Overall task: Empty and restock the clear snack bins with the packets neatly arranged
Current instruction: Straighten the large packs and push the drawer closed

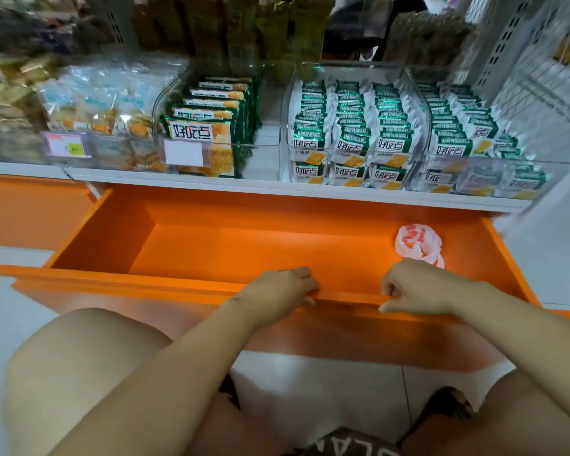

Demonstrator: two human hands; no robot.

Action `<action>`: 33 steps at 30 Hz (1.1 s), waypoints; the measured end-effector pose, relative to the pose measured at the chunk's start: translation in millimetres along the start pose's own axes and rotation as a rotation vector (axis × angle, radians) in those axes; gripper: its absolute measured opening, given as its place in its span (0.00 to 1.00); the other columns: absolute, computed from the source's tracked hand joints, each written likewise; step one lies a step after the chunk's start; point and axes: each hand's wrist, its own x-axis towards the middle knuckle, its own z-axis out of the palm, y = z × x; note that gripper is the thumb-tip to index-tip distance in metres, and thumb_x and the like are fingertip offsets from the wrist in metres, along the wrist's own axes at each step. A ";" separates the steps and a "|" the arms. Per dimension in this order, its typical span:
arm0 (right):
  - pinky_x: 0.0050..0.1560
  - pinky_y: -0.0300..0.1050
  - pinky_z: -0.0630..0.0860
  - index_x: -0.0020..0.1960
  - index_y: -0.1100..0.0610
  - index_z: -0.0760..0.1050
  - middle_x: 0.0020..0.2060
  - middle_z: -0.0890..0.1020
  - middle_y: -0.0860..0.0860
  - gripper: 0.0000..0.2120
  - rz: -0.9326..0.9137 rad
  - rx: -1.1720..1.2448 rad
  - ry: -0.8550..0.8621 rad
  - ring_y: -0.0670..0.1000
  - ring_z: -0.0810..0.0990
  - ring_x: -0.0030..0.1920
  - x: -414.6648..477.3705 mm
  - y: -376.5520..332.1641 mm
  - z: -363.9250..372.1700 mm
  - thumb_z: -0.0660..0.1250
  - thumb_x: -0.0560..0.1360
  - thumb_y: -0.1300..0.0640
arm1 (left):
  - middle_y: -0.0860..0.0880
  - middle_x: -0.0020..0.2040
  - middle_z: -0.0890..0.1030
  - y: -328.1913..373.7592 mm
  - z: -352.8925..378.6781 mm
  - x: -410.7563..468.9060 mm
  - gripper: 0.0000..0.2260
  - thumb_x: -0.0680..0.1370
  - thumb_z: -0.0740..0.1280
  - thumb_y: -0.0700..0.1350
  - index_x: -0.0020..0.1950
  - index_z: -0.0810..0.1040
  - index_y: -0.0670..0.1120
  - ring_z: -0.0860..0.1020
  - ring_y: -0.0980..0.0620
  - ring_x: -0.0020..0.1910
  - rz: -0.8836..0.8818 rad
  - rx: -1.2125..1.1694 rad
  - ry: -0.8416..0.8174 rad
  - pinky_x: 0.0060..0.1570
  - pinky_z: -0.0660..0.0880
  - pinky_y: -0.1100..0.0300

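Observation:
An orange drawer (112, 278) stands pulled out below the white shelf. My left hand (282, 291) and my right hand (415, 287) both grip its front edge, fingers curled over the rim. On the shelf above, a clear bin (267, 146) holds a row of green snack packets (208, 133) standing upright, with room on its right side. To the right, two clear bins (418, 103) are packed with rows of white-and-green packets (349, 133).
A crumpled white plastic bag with red print (418, 243) lies in the drawer's right rear corner. Bags of other snacks (89, 100) fill the shelf to the left. A price tag (66, 144) hangs at the shelf front. White floor tiles lie below.

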 end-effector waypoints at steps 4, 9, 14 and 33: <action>0.48 0.45 0.75 0.49 0.55 0.81 0.44 0.82 0.50 0.14 0.039 0.048 0.087 0.50 0.78 0.46 12.2 3.2 -5.1 0.68 0.74 0.44 | 0.48 0.65 0.70 -12.3 -6.1 16.1 0.16 0.82 0.58 0.50 0.70 0.70 0.49 0.75 0.43 0.58 -0.073 0.017 0.012 0.47 0.71 0.52; 0.45 0.44 0.73 0.52 0.53 0.79 0.46 0.82 0.51 0.14 0.090 0.038 0.227 0.50 0.77 0.46 33.7 11.5 -9.2 0.66 0.76 0.44 | 0.49 0.63 0.71 -30.0 -18.5 43.6 0.16 0.82 0.59 0.51 0.69 0.70 0.52 0.74 0.44 0.59 -0.164 0.016 0.076 0.45 0.70 0.55; 0.53 0.46 0.74 0.60 0.50 0.76 0.54 0.79 0.49 0.18 0.191 -0.041 0.401 0.51 0.75 0.56 54.8 24.1 -11.8 0.64 0.76 0.41 | 0.50 0.64 0.72 -36.6 -25.1 72.3 0.16 0.81 0.60 0.52 0.69 0.71 0.53 0.69 0.47 0.64 -0.260 0.117 0.232 0.57 0.67 0.55; 0.51 0.47 0.77 0.60 0.58 0.78 0.52 0.83 0.55 0.13 0.690 0.431 0.574 0.55 0.80 0.54 92.1 82.0 -15.7 0.64 0.78 0.55 | 0.52 0.69 0.67 -75.0 -29.4 125.7 0.23 0.79 0.61 0.49 0.74 0.60 0.54 0.66 0.49 0.69 -0.458 -0.064 0.278 0.69 0.61 0.53</action>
